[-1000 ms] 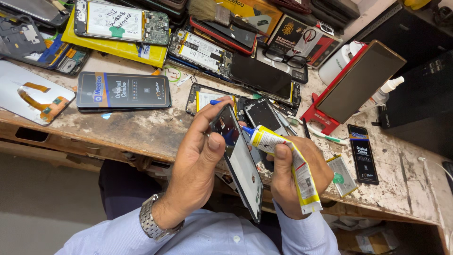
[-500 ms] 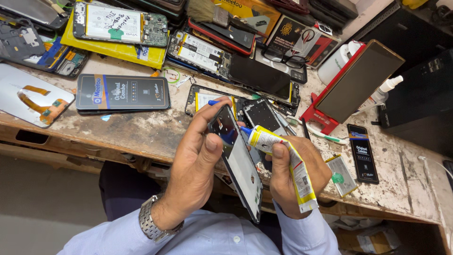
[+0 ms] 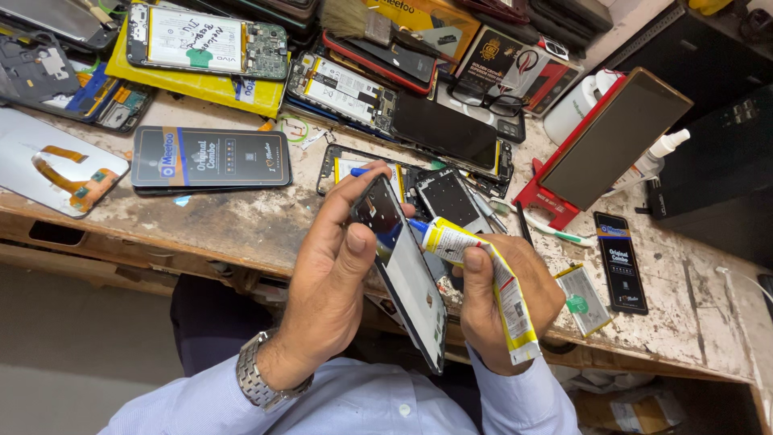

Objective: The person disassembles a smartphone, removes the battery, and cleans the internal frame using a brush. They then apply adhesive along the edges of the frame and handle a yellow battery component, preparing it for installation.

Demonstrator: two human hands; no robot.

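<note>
Phone repair workshop: scuffed wooden workbench (image 3: 241, 225) strewn with opened phones (image 3: 208, 40), screens (image 3: 211, 157), parts.

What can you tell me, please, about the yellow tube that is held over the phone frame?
The soft yellow and white squeeze tube looks like thin crinkled metal or plastic, with printed panels and a small red patch near its flat crimped tail. Its blue nozzle points up and to the left, its tip at the edge of the dark phone frame. The tube lies slanted, tail down towards the person. The right hand grips it, thumb pressed on top; the left hand holds the frame, above the worn workbench.
</note>
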